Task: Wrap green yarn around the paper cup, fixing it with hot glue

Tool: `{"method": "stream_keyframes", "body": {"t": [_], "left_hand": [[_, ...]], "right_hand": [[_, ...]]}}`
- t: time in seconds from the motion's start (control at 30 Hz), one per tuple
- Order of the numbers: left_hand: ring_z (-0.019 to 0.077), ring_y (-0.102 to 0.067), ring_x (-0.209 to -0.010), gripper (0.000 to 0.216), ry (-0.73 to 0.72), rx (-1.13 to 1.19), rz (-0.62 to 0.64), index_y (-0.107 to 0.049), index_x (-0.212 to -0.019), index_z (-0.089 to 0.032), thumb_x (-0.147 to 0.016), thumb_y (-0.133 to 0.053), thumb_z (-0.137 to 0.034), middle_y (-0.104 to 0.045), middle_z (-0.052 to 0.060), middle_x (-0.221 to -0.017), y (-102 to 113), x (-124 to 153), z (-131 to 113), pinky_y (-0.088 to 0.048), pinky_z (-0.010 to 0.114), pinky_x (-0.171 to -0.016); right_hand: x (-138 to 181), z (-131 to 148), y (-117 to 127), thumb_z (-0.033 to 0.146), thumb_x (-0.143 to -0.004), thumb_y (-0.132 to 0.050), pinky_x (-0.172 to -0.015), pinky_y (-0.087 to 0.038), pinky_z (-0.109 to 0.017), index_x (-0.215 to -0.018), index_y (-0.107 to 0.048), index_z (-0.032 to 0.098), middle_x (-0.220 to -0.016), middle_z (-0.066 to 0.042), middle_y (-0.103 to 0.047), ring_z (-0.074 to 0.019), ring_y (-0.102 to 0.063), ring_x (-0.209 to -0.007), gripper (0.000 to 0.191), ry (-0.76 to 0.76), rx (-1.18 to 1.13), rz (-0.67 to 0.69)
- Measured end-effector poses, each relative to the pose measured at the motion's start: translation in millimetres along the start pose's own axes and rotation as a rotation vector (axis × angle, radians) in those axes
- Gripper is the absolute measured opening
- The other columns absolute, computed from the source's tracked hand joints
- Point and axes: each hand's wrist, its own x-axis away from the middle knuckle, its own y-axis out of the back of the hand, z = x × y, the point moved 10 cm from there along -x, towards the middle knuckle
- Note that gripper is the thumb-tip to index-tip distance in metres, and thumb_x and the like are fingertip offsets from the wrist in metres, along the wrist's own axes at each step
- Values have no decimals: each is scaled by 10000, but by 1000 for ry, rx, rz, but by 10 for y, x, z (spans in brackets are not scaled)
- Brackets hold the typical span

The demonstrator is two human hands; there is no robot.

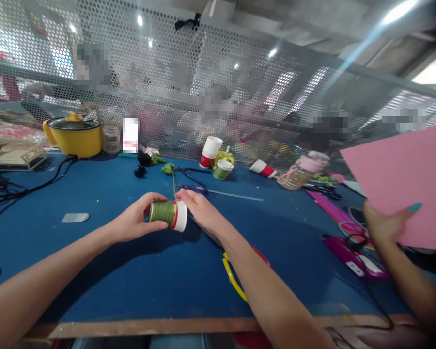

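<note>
My left hand (132, 223) is closed round a paper cup (168, 214) lying on its side above the blue table (105, 271). Green yarn is wound round most of the cup; its red band and white rim point right. My right hand (199, 208) rests its fingers on the cup's rim end and pinches a green strand (173, 185) that runs back to a heap of green yarn (167, 168).
Yellow pot (73, 135) and black cables (29, 186) at back left. Stacked cups (211, 151), a green-wrapped cup (223, 169), a tipped cup (263, 168) and a jar (300, 175) behind. Another person's hand (387, 225) holds pink paper (403, 179) at right. Yellow scissors (232, 278) under my right forearm.
</note>
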Motion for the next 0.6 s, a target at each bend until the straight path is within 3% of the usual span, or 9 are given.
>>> {"method": "stream_keyframes", "body": {"t": [0.17,0.3,0.47,0.6], "left_hand": [[216,-575,-914,451,-10,-71,74,-407,-1118,-162,-736,-604,-299,-552,99,-1056,-89,10,-22,-477,376,-788],[232,-564,-963,525,-76,-142,80,-365,-1166,-175,-727,-626,-296,-542,114,-1116,-119,32,-99,-464,378,-823],[269,-427,-1176,586,-181,-288,145,-352,-1245,-219,-737,-625,-319,-439,115,-1283,-216,70,-227,-375,410,-958],[265,-500,-1079,479,-136,-355,175,-460,-1145,-181,-730,-618,-360,-521,111,-1165,-241,61,-184,-430,387,-882]], "right_hand": [[29,-38,-147,600,-804,-354,-774,-439,-309,-924,-616,132,-871,-97,-654,-167,-600,-824,549,-48,-211,108],[-4,10,-179,548,-776,-474,-768,-447,-311,-947,-618,141,-918,-99,-655,-165,-595,-844,465,-16,-286,123],[-27,53,-309,572,-775,-447,-784,-446,-324,-925,-628,146,-890,-91,-652,-169,-592,-852,486,-5,-378,180],[-33,75,-404,579,-783,-423,-776,-440,-308,-926,-624,145,-886,-88,-649,-161,-585,-847,499,9,-380,239]]}}
